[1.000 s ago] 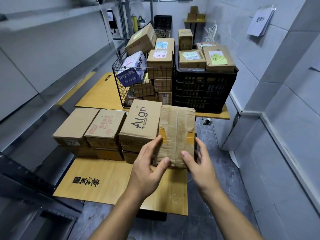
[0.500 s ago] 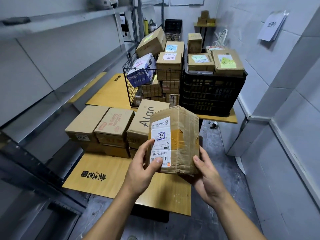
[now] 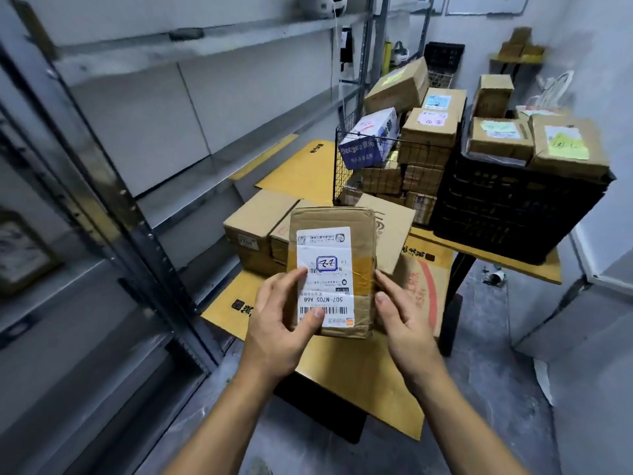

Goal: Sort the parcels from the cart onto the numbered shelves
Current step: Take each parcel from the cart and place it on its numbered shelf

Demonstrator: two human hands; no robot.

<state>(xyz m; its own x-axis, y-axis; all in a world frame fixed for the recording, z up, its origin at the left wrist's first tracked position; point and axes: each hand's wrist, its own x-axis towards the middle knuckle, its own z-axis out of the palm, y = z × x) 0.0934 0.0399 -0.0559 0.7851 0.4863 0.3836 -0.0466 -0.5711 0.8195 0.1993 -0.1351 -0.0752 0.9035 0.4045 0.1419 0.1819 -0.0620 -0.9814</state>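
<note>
I hold a taped brown cardboard parcel [image 3: 356, 234] upright in front of me, its white shipping label facing me upside down. My left hand [image 3: 281, 323] grips its left edge, thumb pressed on the label's barcode. My right hand [image 3: 400, 317] holds the right edge, fingers behind it. Several more brown parcels [image 3: 253, 228] lie on the low cart [image 3: 359, 378] behind it. Grey metal shelves [image 3: 191, 46] run along the left wall.
A wire basket [image 3: 342, 173] and a black plastic crate [image 3: 513, 214], both piled with parcels, stand on a second cart at the back. A white wall closes the right side. Bare concrete floor [image 3: 486, 337] lies between cart and wall.
The parcel has been lifted off the stack on the cart and turned so its label faces me. My view has swung left toward the shelves.
</note>
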